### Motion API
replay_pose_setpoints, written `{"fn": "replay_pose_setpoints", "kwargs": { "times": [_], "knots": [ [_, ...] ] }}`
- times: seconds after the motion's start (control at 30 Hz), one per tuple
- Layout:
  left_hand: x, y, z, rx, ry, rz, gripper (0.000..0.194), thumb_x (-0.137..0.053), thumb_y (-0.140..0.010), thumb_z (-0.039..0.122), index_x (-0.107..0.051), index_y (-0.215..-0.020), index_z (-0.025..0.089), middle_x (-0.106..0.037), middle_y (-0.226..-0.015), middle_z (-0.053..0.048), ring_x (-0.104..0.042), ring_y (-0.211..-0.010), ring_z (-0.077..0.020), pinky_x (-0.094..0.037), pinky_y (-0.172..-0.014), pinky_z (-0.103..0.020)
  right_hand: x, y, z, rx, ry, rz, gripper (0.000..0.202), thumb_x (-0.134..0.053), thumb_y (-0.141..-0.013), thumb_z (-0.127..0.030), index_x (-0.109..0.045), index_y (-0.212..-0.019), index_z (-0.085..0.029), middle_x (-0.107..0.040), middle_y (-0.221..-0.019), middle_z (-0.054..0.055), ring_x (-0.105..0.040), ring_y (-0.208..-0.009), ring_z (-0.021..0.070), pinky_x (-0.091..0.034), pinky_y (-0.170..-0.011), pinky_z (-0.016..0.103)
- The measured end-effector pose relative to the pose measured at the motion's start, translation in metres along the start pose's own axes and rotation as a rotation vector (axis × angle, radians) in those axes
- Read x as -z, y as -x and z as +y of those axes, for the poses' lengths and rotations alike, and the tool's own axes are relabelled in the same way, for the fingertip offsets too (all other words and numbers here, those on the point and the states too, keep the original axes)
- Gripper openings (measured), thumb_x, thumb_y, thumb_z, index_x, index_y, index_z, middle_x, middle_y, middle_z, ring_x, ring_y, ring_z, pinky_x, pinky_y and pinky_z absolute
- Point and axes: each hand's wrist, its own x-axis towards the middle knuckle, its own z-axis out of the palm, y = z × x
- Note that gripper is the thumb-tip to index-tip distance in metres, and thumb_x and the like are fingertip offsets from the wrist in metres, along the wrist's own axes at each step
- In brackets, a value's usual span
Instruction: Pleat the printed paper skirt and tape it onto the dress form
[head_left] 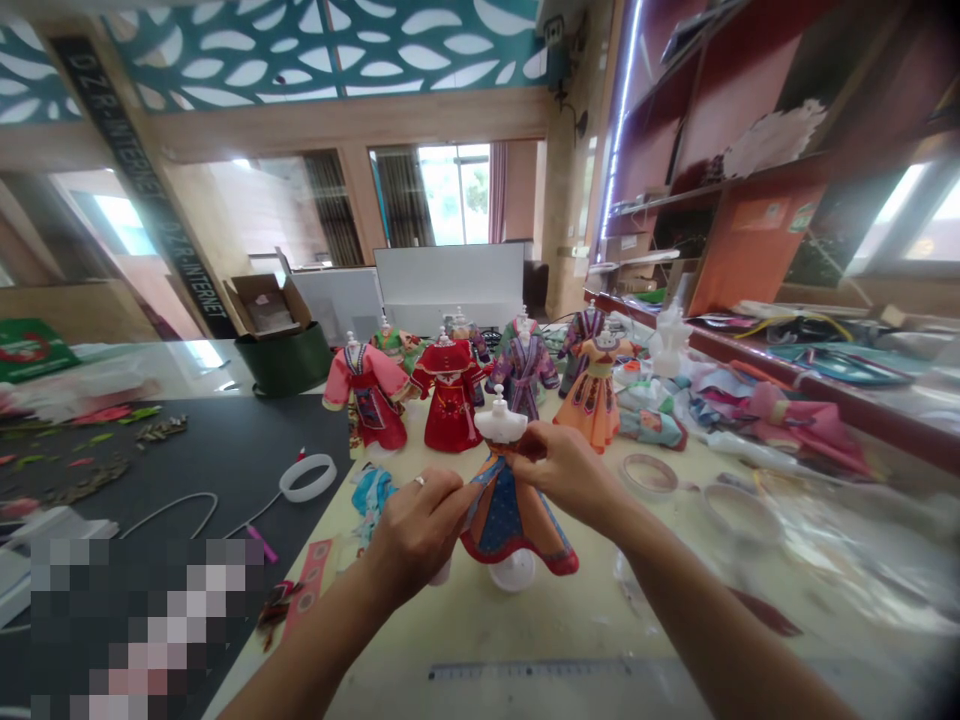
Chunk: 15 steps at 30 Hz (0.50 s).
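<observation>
A small white doll mannequin (504, 427) stands on a round white base in front of me, wearing a doll skirt (504, 515) with blue and orange panels and a red hem. My left hand (421, 518), with a ring on one finger, pinches the skirt's left side below the waist. At the right of the waist, my right hand (564, 468) has its fingers closed on the skirt's upper edge. The mannequin's shoulders and neck are bare. Both sets of fingertips are partly hidden against the cloth.
Behind stand several dressed mannequins, among them one in a red robe (452, 405) and one in an orange dress (592, 400). Tape rolls (649, 474) and fabric pieces (806, 425) lie at right. A ruler (547, 670) lies in front; a white ring (307, 480) is at left.
</observation>
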Motion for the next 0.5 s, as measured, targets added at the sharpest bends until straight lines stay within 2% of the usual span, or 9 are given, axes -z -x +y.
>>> {"fn": "replay_pose_setpoints", "kwargs": {
  "times": [0.5],
  "knots": [
    [-0.0051, 0.0058, -0.0001, -0.021, -0.031, -0.045, 0.022, -0.053, -0.082, 0.006, -0.057, -0.103, 0.014, -0.059, -0.077, -0.003, -0.055, -0.066, -0.0128, -0.046, -0.057, -0.024, 0.0002, 0.0021, 0.0009, -0.010, -0.021, -0.010, 0.010, -0.057, -0.074, -0.020, -0.055, -0.065, -0.016, -0.058, -0.062, -0.001, -0.052, -0.059, 0.0134, -0.033, -0.050, 0.022]
  ]
}}
